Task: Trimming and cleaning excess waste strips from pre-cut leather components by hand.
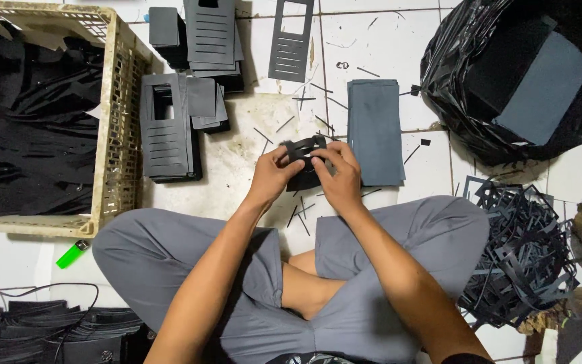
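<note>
Both hands, the left hand (272,174) and the right hand (337,176), are covering most of the dark die-cut piece (304,152), so its outline is staying unclear. The crate (119,128) is running off the left edge. The black bag (479,128) is being cropped at top and right.

Die-cut piece (304,158) between the hands: thin, matt dark sheet, foam-like or card (cannot tell which). Stacked blanks (374,131): same matt grey. Bag (466,67): glossy crinkled black plastic. Crate (119,121): beige perforated plastic, scuffed. Floor (372,40): glazed white tile, stained. Lighter (72,254): shiny green plastic.
</note>
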